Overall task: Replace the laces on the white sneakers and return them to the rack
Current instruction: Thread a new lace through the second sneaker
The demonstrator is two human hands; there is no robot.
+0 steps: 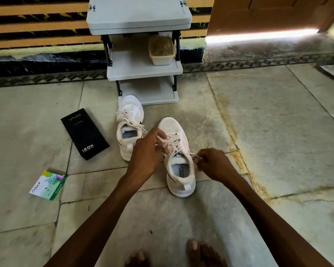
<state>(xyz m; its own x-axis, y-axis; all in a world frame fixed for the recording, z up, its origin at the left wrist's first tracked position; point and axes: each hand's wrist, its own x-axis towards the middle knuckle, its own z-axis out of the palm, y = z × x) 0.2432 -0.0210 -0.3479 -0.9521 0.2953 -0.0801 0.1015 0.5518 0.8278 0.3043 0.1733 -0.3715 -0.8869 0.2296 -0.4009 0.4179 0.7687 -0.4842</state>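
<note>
Though apart, hands [146, 151] [213, 164] on laces [175, 145]

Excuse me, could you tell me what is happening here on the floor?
A person is working on the laces of the nearer white sneaker, which stands on the stone floor. The left hand pinches the laces over the tongue, and the right hand pinches a lace end beside the collar. The second white sneaker stands behind it, laced, at the foot of the grey rack. Neither shoe is on the rack yet. A black box and a green packet lie to the left.
</note>
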